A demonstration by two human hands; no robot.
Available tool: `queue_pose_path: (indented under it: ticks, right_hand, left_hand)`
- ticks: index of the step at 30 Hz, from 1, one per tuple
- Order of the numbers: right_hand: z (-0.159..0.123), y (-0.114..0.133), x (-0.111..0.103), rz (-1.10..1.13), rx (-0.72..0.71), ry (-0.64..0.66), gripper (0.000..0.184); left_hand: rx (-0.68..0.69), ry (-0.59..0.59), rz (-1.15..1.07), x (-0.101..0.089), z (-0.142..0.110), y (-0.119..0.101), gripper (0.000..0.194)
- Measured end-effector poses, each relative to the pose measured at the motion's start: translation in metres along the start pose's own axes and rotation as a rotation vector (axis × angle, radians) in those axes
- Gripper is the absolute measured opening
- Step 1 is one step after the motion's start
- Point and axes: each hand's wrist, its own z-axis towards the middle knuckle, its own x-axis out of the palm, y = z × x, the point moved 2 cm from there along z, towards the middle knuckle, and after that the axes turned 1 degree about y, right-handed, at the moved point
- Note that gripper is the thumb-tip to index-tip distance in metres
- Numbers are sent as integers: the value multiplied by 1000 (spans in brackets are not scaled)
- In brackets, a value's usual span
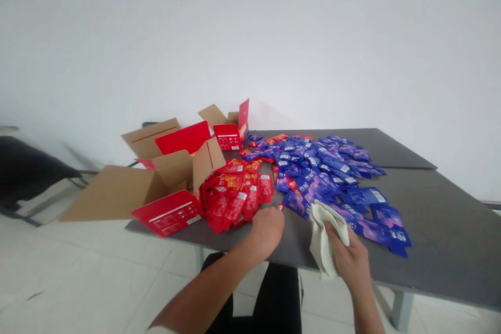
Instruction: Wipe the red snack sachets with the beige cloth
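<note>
My left hand (269, 228) is closed at the table's front edge, with the end of a red packet (281, 207) showing at its fingertips; the rest of that packet is hidden by the hand. My right hand (350, 255) grips a folded off-white cloth (323, 242), which hangs over the front edge of the table. Left of my left hand lies a pile of red packets (237, 195). Beyond the cloth spreads a larger heap of blue-purple packets (313, 167), with some red ones mixed in.
An open red carton (172, 213) with its brown flaps spread stands at the table's left end. Behind it is a second open red carton (228, 138). The grey table (434, 229) reaches to the right, with a white wall behind. A black chair (31, 172) stands far left.
</note>
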Motion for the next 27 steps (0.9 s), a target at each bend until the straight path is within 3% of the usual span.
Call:
queue_pose_path:
  ticks: [5, 8, 15, 21, 27]
  right_hand:
    - [2, -9, -1, -9, 36, 38, 56]
    - [3, -13, -1, -9, 72, 53, 58]
    - [3, -18, -1, 12, 89, 64, 59]
    - [5, -25, -2, -20, 88, 83, 60]
    - [6, -18, -3, -14, 105, 111, 60]
  left_hand:
    - [7, -86, -10, -6, -9, 24, 38]
    - [-35, -187, -4, -22, -6, 44, 42]
    - [-107, -412, 28, -68, 35, 97, 51]
    - [-248, -438, 22, -59, 72, 128, 49]
    - [-371, -365, -35, -41, 85, 153, 43]
